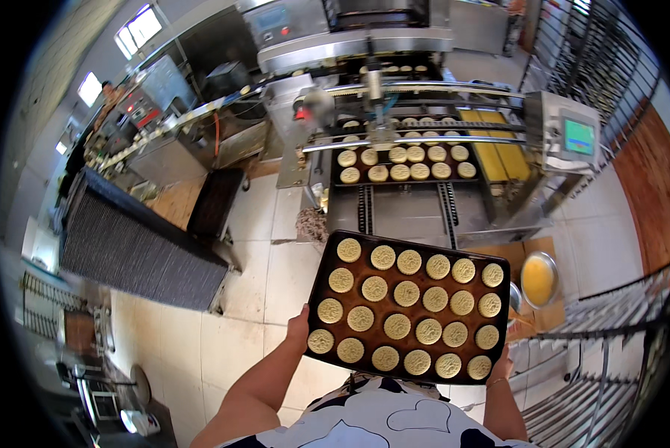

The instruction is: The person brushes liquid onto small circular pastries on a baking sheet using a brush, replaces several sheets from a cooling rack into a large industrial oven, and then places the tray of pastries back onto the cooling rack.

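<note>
Between both hands I carry a dark baking tray (424,361) in front of my body. Rows of pale round mooncakes (406,293) with pressed patterns lie on it. My left hand (299,328) grips the tray's left edge, thumb side showing. Around the lower right corner my right hand (500,367) is closed, its fingers partly hidden by the rim. Just beyond the tray is a metal conveyor machine (406,209), and a second tray of similar mooncakes (417,171) sits on it under the rails.
A control box with a green screen (578,137) stands right of the conveyor. A bowl of yellow liquid (538,280) is at the right, near a metal rack (596,373). Stacked dark trays (141,246) stand at left. Another person (109,93) is at the far left.
</note>
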